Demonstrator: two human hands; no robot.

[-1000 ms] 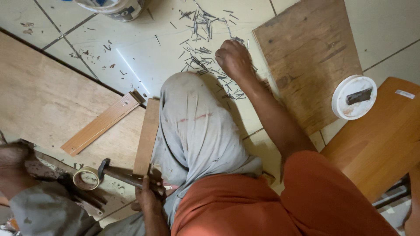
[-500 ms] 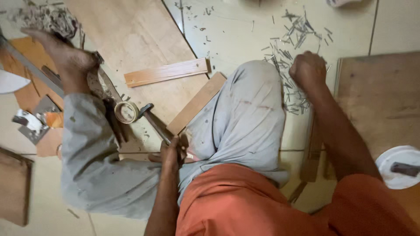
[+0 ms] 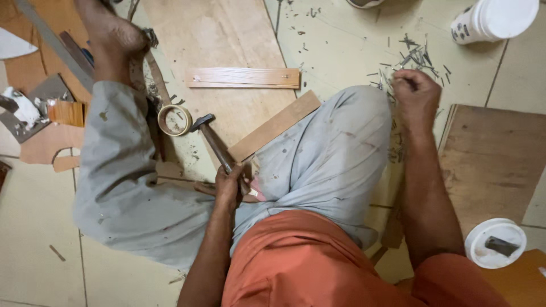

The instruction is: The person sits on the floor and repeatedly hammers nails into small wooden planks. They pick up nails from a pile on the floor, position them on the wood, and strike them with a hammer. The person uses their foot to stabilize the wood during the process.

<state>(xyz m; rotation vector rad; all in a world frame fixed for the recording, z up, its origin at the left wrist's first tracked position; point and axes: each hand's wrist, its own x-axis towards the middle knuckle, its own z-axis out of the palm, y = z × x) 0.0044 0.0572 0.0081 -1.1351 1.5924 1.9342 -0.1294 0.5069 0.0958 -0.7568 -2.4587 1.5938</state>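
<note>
Head view: left hand (image 3: pixel 229 187) is closed around the hammer (image 3: pixel 215 142) handle; right hand (image 3: pixel 415 98) pinches into the scattered nails (image 3: pixel 412 54) on the tiled floor (image 3: pixel 341 45), fingers curled.

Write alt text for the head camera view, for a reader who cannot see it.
A person sitting on a tiled floor grips a hammer by its handle in the left hand, while the right hand reaches into a scatter of loose nails. Two wooden strips, a tape roll and a white tub lie around the person's legs.
</note>
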